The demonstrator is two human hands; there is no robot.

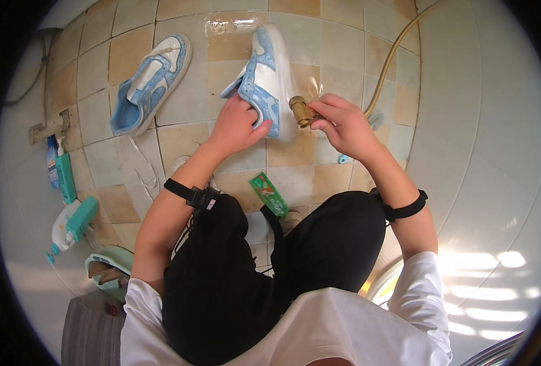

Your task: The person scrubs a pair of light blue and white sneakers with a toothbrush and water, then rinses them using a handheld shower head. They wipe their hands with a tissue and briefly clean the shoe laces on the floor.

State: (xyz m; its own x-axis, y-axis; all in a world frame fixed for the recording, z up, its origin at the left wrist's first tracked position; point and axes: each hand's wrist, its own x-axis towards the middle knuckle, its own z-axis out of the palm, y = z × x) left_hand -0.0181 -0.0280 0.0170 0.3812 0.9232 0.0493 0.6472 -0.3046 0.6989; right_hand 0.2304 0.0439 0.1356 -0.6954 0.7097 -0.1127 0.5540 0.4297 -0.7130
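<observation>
My left hand grips a blue and white sneaker by its heel opening, the fingers partly hidden inside it. The shoe is tilted on its side, its toe pointing away from me and its sole facing right. My right hand is closed around a brass hose nozzle just right of the sole. Water seems to spray beside the nozzle. The matching sneaker lies on the tiles to the left, without laces through it. A white shoelace lies loose below that shoe.
A yellowish hose runs up the right side. Near my knees lies a green packet. Several teal and white bottles line the left wall, beside a pale green basin. A blue-ended brush lies behind my right wrist.
</observation>
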